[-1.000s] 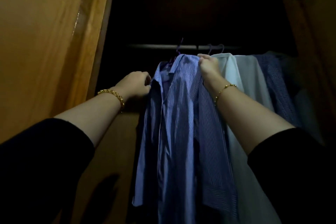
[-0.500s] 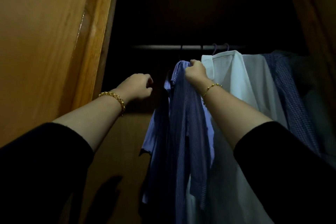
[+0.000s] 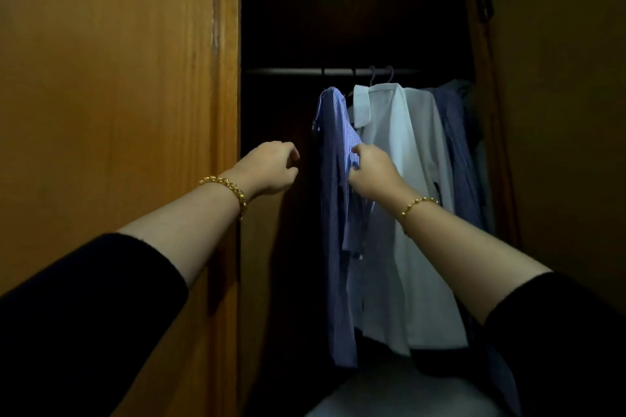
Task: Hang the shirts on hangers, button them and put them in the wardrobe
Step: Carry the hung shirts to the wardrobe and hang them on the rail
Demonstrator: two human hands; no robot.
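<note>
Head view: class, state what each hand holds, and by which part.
The right hand pinches the blue striped shirt by its fabric below the shoulder; the left hand holds nothing.

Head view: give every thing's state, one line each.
door: open.
striped shirt: hung on the rod, pinched by the right hand.
white shirt: hung beside it.
dark shirt: hung, right of the white.
left hand: loosely curled, holding nothing.
right hand: pinching the striped shirt.

Head-worn view, facing wardrobe (image 3: 227,78), close up
</note>
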